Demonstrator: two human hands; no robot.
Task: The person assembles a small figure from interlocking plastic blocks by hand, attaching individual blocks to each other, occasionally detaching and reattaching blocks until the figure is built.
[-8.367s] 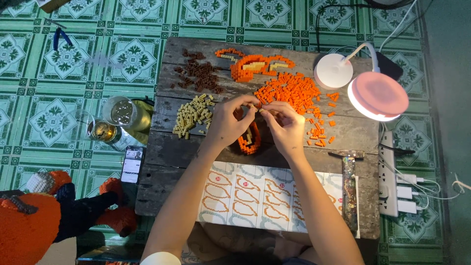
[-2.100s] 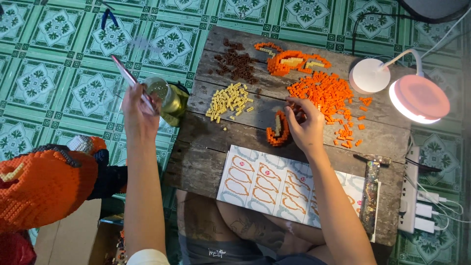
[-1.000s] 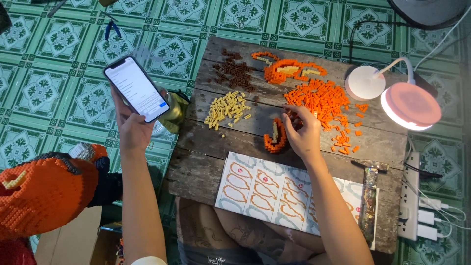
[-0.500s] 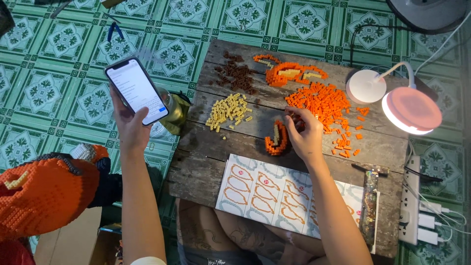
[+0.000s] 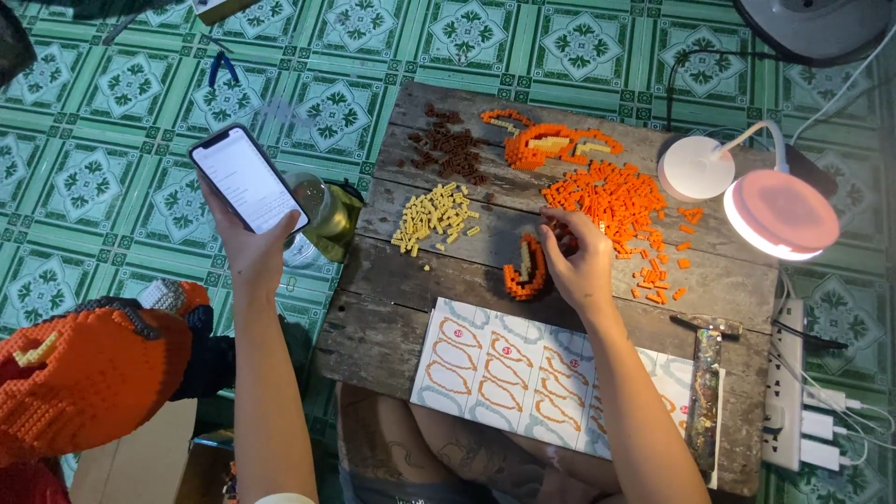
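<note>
Beside right hand (image 5: 581, 266), seemingly touching, curved orange piece (image 5: 527, 269)

We cannot read the phone (image 5: 248, 179) screen; the orange brick figure (image 5: 79, 373) and fan base (image 5: 821, 23) are cropped by edges.

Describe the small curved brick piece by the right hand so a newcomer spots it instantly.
Start at the wooden table and find the big loose pile of orange bricks near the pink lamp. Just below-left of that pile, beside the right hand, lies the curved brick piece. Unlike the loose piles, it is one assembled crescent, orange outside with a pale inner strip.
</note>
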